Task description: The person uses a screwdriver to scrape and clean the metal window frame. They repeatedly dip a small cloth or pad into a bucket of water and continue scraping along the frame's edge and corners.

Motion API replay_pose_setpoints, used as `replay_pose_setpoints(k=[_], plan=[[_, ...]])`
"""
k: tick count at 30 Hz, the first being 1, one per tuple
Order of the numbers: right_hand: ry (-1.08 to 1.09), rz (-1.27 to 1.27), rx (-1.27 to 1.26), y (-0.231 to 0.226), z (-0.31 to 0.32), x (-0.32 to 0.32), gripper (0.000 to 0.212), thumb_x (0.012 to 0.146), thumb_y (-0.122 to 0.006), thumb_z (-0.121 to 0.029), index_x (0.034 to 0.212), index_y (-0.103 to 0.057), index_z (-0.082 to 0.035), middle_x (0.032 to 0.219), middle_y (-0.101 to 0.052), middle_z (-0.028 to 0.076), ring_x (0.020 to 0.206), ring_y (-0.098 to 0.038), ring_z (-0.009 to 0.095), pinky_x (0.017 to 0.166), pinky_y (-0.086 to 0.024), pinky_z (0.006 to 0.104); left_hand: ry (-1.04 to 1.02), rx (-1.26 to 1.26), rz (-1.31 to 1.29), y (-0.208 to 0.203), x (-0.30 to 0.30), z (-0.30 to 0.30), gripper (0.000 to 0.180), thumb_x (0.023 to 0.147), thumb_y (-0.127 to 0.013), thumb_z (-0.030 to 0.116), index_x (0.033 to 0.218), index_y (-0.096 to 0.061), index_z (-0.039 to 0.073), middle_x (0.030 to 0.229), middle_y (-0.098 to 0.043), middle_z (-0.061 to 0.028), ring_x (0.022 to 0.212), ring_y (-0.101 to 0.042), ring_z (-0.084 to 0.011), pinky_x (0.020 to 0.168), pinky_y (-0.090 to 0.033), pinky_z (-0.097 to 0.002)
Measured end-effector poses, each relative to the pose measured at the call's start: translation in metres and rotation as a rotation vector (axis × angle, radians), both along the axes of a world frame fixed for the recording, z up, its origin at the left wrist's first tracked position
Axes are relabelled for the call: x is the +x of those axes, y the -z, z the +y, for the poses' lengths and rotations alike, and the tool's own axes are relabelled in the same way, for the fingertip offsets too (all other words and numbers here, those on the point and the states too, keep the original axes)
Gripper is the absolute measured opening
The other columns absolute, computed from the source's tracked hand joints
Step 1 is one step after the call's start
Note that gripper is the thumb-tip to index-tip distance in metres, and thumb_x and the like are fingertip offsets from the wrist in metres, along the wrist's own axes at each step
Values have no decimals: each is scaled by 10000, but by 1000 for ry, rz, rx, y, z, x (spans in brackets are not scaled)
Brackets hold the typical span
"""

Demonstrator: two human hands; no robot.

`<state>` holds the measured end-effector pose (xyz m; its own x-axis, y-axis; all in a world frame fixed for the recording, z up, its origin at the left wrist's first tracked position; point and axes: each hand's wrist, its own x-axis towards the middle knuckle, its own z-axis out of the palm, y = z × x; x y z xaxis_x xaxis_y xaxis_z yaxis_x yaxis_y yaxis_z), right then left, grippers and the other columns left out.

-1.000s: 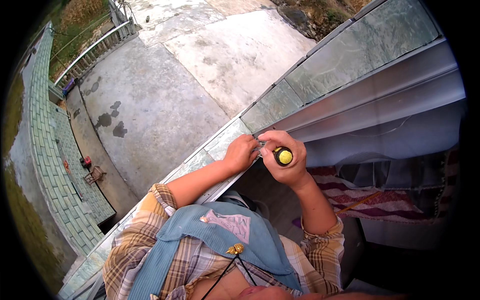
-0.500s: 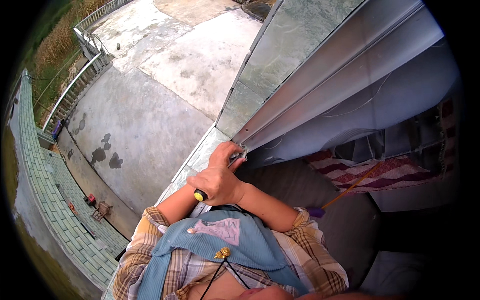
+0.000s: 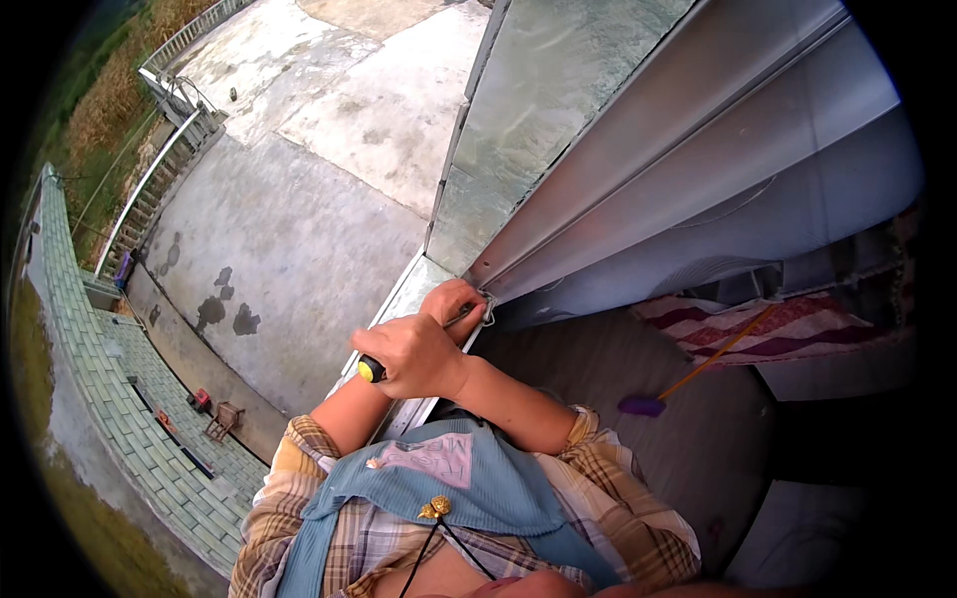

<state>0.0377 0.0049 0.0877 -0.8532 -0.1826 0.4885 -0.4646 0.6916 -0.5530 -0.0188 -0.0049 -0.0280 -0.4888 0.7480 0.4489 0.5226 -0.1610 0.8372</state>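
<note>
My right hand (image 3: pixel 414 351) is wrapped round the black handle with a yellow end of a screwdriver (image 3: pixel 371 369). Its thin shaft shows in part, running up toward the fingers of my left hand (image 3: pixel 454 299). My forearms cross, the right over the left. The left fingers are closed at the lower corner of a grey metal window frame (image 3: pixel 598 189), beside a small pale metal fitting (image 3: pixel 487 307). What they pinch, and the screwdriver's tip, are hidden.
A green stone-tiled wall edge (image 3: pixel 538 100) borders the frame. Below on the left lies a concrete yard (image 3: pixel 299 229) with a railing (image 3: pixel 150 199). On the right, indoors, are a red-and-white striped cloth (image 3: pixel 698 324) and a purple-headed broom (image 3: pixel 641 406). A white sill (image 3: pixel 407 289) runs beneath my hands.
My right hand and the screwdriver handle have shifted slightly left and up. The left hand stays at the frame corner. The whole view has tilted a little.
</note>
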Motion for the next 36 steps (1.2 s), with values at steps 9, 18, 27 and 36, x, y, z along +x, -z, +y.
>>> replay_pose_setpoints(k=[9, 18, 27, 36], plan=[[71, -37, -177, -21, 20, 6, 155, 707, -696, -28, 841, -624, -57, 686, -647, 105, 605, -669, 275, 551, -485, 358, -23, -106, 23, -17, 6, 1, 130, 817, -681, 99, 877, -620, 1, 843, -616, -155, 831, -618, -338, 740, -503, -392], [49, -141, -296, -29, -14, 16, 184, 716, -702, -100, 844, -572, -80, 671, -598, 136, 625, -636, 357, 545, -475, 420, 23, -160, 10, -20, 16, -38, 111, 793, -689, 82, 819, -622, -3, 795, -601, -152, 776, -610, -337, 683, -495, -402], [-157, -175, -166, -27, -46, 41, 257, 707, -687, -108, 923, -559, -54, 655, -609, 123, 614, -655, 327, 544, -483, 430, -62, -163, 10, -22, 43, -82, 157, 810, -729, 127, 908, -689, 12, 806, -643, -146, 763, -649, -325, 665, -513, -398], [-265, -90, 18, -28, -44, 42, 342, 671, -758, -194, 885, -533, -51, 674, -615, 102, 625, -652, 318, 558, -501, 435, -214, 20, 60, -37, 39, -56, 167, 818, -750, 30, 967, -675, 18, 906, -696, -126, 817, -677, -292, 720, -541, -366]])
